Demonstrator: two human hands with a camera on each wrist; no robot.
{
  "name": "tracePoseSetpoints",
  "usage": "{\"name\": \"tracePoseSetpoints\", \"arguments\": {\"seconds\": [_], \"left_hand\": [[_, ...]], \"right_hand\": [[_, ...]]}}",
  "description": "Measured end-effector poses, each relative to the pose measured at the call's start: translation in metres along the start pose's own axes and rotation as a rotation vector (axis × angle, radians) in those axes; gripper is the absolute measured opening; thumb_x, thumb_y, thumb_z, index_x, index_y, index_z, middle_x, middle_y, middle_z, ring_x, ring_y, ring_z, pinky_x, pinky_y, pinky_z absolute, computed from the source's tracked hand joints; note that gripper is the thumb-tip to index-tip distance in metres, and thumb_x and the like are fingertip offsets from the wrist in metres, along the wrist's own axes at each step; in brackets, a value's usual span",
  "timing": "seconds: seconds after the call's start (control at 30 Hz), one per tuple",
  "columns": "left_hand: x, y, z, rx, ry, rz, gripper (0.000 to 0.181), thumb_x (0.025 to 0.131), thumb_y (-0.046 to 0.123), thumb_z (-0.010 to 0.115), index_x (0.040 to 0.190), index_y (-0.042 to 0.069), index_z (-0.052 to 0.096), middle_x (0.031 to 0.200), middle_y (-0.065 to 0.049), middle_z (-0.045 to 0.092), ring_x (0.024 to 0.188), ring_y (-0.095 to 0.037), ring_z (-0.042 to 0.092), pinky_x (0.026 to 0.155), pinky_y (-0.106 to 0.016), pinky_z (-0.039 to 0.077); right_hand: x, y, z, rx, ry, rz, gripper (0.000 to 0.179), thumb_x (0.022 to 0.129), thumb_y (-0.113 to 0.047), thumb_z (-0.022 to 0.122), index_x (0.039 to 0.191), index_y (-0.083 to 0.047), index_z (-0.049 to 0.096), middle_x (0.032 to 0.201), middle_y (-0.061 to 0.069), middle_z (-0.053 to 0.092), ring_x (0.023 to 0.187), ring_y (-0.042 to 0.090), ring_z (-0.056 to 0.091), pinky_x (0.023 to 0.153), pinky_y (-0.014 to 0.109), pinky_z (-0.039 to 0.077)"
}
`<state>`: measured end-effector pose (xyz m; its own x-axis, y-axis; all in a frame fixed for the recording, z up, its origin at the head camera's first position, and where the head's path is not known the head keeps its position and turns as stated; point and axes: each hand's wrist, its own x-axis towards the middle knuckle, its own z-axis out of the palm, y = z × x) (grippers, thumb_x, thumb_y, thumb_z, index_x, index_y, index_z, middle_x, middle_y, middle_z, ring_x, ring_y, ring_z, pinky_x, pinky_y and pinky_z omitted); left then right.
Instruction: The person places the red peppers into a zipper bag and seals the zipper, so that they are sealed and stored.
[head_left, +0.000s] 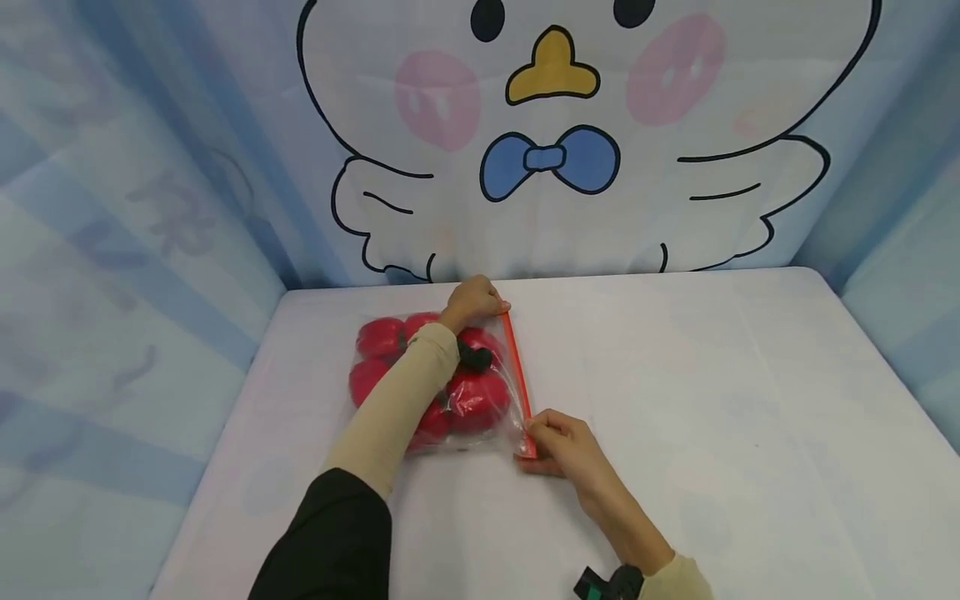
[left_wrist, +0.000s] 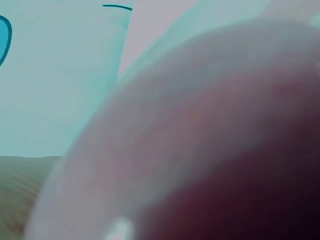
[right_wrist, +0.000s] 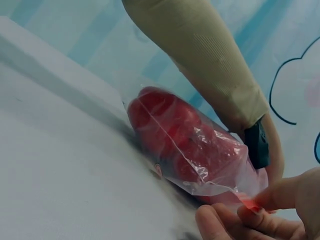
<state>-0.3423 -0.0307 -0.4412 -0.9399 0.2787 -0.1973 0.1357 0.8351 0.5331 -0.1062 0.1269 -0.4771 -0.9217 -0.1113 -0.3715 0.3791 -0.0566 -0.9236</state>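
Note:
A clear plastic zip bag (head_left: 468, 440) lies on the table, filled with several shiny red, rounded, tomato-like pieces (head_left: 478, 402). Along its right side runs a red zip strip (head_left: 517, 362). My left hand (head_left: 472, 302) reaches across the bag and pinches the strip's far end. At the near end, my right hand (head_left: 561, 448) grips the strip between thumb and fingers. The right wrist view shows the right thumb (right_wrist: 282, 195) at the bag's red corner (right_wrist: 250, 204). A blurred reddish round shape (left_wrist: 200, 140) fills most of the left wrist view.
The white table (head_left: 712, 400) extends to the right of the bag. Behind it hangs a curtain (head_left: 540, 233) with a cartoon figure, and pale blue cloth (head_left: 112, 333) stands at the left side. A black wrist camera (head_left: 474, 357) on the left wrist sits over the bag.

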Motion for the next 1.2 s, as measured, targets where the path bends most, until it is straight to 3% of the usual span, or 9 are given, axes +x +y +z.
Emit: {"name": "tracePoseSetpoints", "arguments": {"seconds": [0.1,0.23,0.37,0.47,0.63,0.8,1.03,1.13,1.2], "left_hand": [[0.002,-0.001,0.001,0.012,-0.008,-0.011,0.032,0.096,0.033,0.072,0.097,0.002,0.082,0.09,-0.009,0.072,0.076,-0.014,0.048,0.062,-0.024,0.037],[0.003,-0.002,0.002,0.039,-0.008,-0.012,0.032,0.097,0.034,0.071,0.101,0.004,0.083,0.1,-0.009,0.076,0.078,-0.013,0.048,0.062,-0.023,0.037],[0.002,-0.004,0.0,0.053,-0.014,-0.024,0.032,0.097,0.034,0.071,0.104,0.005,0.083,0.108,-0.011,0.077,0.078,-0.014,0.048,0.063,-0.024,0.038],[0.006,-0.006,0.001,0.062,-0.032,-0.036,0.032,0.096,0.035,0.072,0.102,0.005,0.083,0.096,-0.006,0.074,0.076,-0.013,0.047,0.061,-0.024,0.037],[0.012,-0.005,0.006,0.074,-0.041,-0.055,0.032,0.095,0.036,0.073,0.096,0.005,0.082,0.082,0.001,0.063,0.073,-0.013,0.046,0.06,-0.024,0.038],[-0.002,0.002,0.001,0.065,-0.037,-0.025,0.031,0.097,0.031,0.071,0.101,0.001,0.077,0.095,-0.007,0.068,0.08,-0.016,0.05,0.069,-0.028,0.043],[-0.007,0.003,-0.01,0.105,-0.094,0.015,0.028,0.101,0.027,0.063,0.095,0.0,0.069,0.082,-0.002,0.051,0.078,-0.015,0.045,0.069,-0.027,0.04],[-0.007,0.001,-0.016,0.154,-0.123,0.04,0.03,0.102,0.026,0.059,0.098,-0.001,0.071,0.086,-0.006,0.058,0.078,-0.015,0.046,0.07,-0.027,0.041],[-0.009,0.001,-0.021,0.19,-0.134,0.053,0.031,0.102,0.025,0.058,0.108,0.0,0.074,0.1,-0.009,0.069,0.084,-0.016,0.052,0.075,-0.029,0.047]], "right_hand": [[-0.006,0.002,0.001,0.013,0.0,0.01,0.016,0.103,-0.014,0.059,0.098,0.0,0.065,0.093,0.004,0.064,0.08,0.018,0.074,0.078,0.035,0.066],[-0.012,0.003,0.002,0.013,-0.014,0.009,0.017,0.103,-0.017,0.06,0.095,-0.002,0.064,0.095,0.006,0.068,0.081,0.017,0.074,0.078,0.034,0.066],[-0.02,0.005,0.003,-0.004,-0.05,-0.002,0.018,0.104,-0.018,0.058,0.101,-0.001,0.064,0.109,0.013,0.076,0.085,0.018,0.074,0.08,0.034,0.065],[-0.024,0.007,0.003,-0.012,-0.074,-0.014,0.021,0.105,-0.019,0.058,0.105,0.001,0.064,0.117,0.017,0.076,0.087,0.019,0.074,0.081,0.033,0.065],[-0.022,0.008,0.0,-0.005,-0.077,0.006,0.02,0.104,-0.02,0.06,0.103,-0.001,0.066,0.115,0.016,0.077,0.087,0.019,0.075,0.081,0.033,0.065],[-0.018,0.009,-0.005,0.001,-0.108,0.031,0.022,0.104,-0.023,0.059,0.102,-0.002,0.066,0.11,0.014,0.078,0.085,0.016,0.075,0.08,0.031,0.065],[-0.014,0.01,-0.013,-0.048,-0.205,0.038,0.03,0.105,-0.025,0.058,0.11,0.004,0.065,0.113,0.015,0.077,0.086,0.015,0.075,0.082,0.031,0.065],[-0.013,0.009,-0.018,-0.076,-0.248,0.032,0.032,0.106,-0.024,0.057,0.113,0.006,0.064,0.114,0.015,0.075,0.087,0.015,0.074,0.083,0.032,0.065],[-0.012,0.009,-0.021,-0.094,-0.271,0.028,0.031,0.106,-0.022,0.056,0.115,0.007,0.064,0.115,0.015,0.075,0.089,0.015,0.074,0.083,0.032,0.065]]}}
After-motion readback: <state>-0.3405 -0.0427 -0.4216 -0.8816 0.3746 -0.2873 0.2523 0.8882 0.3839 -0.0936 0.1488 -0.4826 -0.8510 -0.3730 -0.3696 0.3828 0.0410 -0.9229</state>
